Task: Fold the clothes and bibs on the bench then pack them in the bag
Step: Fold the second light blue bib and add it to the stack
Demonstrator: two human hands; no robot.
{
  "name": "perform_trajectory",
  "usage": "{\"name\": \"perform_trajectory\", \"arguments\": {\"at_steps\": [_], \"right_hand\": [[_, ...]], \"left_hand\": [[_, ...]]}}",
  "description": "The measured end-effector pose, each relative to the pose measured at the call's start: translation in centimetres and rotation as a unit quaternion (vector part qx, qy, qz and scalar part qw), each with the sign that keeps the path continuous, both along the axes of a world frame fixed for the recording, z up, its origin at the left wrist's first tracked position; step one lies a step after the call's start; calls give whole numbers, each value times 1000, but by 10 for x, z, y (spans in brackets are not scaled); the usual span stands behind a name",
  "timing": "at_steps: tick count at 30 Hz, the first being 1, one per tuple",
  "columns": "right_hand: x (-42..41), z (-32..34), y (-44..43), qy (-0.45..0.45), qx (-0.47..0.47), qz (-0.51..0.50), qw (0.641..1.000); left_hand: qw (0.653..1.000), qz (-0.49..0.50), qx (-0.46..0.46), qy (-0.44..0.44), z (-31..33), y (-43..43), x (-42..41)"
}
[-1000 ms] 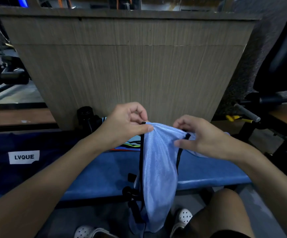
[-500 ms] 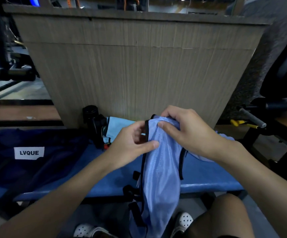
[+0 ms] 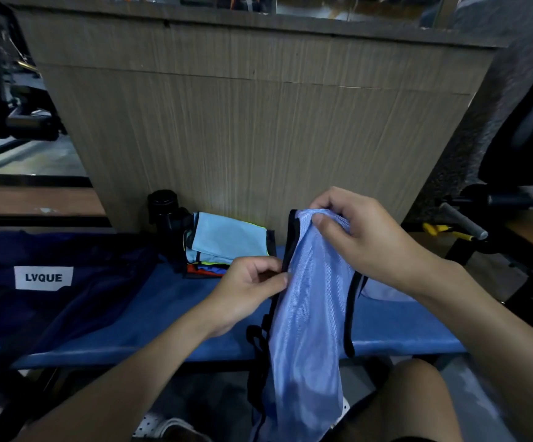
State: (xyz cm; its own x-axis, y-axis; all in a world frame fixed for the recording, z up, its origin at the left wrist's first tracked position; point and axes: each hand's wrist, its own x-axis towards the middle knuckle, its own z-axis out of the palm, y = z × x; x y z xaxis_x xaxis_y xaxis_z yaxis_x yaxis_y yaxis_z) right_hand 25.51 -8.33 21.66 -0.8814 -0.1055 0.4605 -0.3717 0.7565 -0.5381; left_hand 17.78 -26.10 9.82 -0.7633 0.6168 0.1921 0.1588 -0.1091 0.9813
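A light blue mesh bib [image 3: 306,330] with black trim hangs over the front edge of the blue bench [image 3: 163,314]. My right hand [image 3: 364,240] grips its top end and holds it up. My left hand [image 3: 246,291] pinches the bib's black-trimmed left edge lower down. A small stack of folded bibs [image 3: 226,244], pale blue on top with red and yellow-green below, lies on the bench against the wooden panel. A dark navy bag [image 3: 51,282] with a white LVQUE label lies on the bench at left.
A wood-grain panel [image 3: 242,122] stands right behind the bench. A black round object [image 3: 163,205] sits beside the folded stack. Black gym equipment [image 3: 497,212] and a yellow-handled item [image 3: 440,229] are at right. My knee [image 3: 418,403] and white shoes are below.
My right hand has taken the bib's top end and lifted it. My left hand has slid down the bib's left edge. The folded stack now shows beside them.
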Motion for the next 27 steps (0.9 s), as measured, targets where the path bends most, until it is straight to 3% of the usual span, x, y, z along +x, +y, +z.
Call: {"name": "perform_trajectory", "arguments": {"at_steps": [6, 19, 27], "right_hand": [[0, -8, 9, 1, -34, -50, 998], [-4, -9, 26, 64, -55, -86, 993], [-16, -25, 58, 124, -152, -162, 967]], "left_hand": [[997, 58, 20, 35, 0, 4, -3], [992, -6, -125, 4, -42, -26, -16], [979, 91, -124, 130, 38, -32, -60]]}}
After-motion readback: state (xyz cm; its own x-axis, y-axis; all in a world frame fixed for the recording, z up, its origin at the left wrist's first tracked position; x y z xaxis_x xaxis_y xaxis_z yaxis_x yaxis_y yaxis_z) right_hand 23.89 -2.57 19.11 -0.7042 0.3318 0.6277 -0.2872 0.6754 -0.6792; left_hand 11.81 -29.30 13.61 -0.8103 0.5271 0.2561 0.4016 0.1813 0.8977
